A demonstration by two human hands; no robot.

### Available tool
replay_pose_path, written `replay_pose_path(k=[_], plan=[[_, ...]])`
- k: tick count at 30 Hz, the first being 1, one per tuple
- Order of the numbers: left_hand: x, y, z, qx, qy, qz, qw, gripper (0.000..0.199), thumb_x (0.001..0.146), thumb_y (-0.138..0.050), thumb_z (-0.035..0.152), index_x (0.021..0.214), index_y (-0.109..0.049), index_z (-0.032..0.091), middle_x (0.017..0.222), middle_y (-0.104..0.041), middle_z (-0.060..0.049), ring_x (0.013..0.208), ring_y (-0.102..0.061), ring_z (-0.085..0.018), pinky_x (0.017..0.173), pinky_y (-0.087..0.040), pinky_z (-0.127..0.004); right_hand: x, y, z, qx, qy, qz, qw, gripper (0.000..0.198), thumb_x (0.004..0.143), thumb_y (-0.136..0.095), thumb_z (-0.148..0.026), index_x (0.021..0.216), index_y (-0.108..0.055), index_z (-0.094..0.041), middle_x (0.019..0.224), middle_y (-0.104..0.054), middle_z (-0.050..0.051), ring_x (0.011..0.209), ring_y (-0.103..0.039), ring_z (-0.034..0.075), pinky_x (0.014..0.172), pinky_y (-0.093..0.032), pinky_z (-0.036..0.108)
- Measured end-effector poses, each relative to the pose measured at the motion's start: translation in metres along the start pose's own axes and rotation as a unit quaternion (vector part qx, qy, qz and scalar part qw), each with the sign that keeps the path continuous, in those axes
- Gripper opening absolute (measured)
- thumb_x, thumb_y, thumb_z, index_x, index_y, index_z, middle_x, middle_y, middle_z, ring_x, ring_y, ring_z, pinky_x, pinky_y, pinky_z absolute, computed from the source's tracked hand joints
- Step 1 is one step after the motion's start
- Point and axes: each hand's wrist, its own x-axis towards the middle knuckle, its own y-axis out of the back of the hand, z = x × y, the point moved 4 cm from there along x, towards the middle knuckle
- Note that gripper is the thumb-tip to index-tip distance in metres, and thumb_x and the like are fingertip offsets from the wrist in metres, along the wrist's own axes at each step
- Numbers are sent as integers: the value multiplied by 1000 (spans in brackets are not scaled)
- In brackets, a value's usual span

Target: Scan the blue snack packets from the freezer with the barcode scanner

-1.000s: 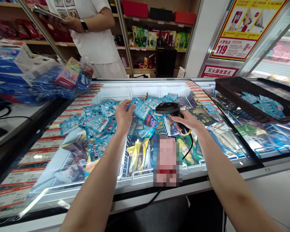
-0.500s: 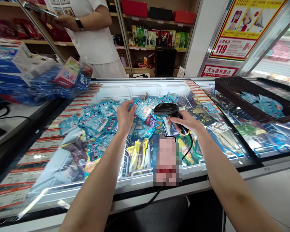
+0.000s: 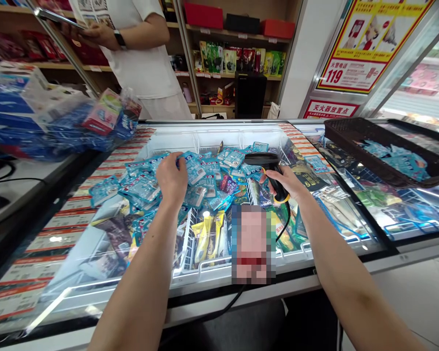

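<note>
My left hand (image 3: 172,178) is closed at the pile of blue packets (image 3: 141,185), its fingers curled round the edge of a blue packet (image 3: 195,170); the fingertips are partly hidden. My right hand (image 3: 285,183) grips a black handheld barcode scanner (image 3: 264,159) with yellow trim by its handle. The scanner head points left over the packets, and its cord runs down from the handle. Between my forearms, at the near rim, is a blurred-out phone-like slab (image 3: 252,243). Yellow-wrapped ice pops (image 3: 208,234) lie in a white wire basket (image 3: 188,243) beneath the glass-topped freezer's opening.
A brown basket (image 3: 351,146) holding more blue packets stands on the right. Plastic-wrapped boxes (image 3: 58,112) are stacked at the left. Beyond the freezer (image 3: 241,126), a person in white (image 3: 142,63) holds a phone or tablet (image 3: 58,18) before stocked shelves.
My left hand has moved left, away from the scanner, over the packet pile. My right hand has shifted the scanner slightly right and up.
</note>
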Motion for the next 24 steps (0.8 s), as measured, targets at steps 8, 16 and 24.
replay_pose_path(k=[8,16,24], plan=[[-7,6,10,112,-35,-7,993,40,89,-46,29,125,-60,18,133,-51,-19,127,-42,-39,103,-28,-58,4,10,7,30,-34,34,998,35,79,-68,-48,94,-58,-18,79,-71,6,41,-55,11,37,-42,25],[-24,-49,64,89,-250,-196,944,39,94,-40,36,125,-59,22,135,-59,-7,134,-43,-26,114,-22,-49,6,13,11,19,-45,57,997,37,76,-69,-52,93,-62,-19,74,-70,5,43,-55,12,37,-43,25],[-27,-51,32,164,-218,-190,943,30,86,-48,22,108,-68,23,122,-65,-9,121,-53,-27,114,-18,-53,6,15,12,22,-45,54,997,37,77,-69,-51,94,-62,-20,69,-68,4,43,-55,13,37,-42,25]])
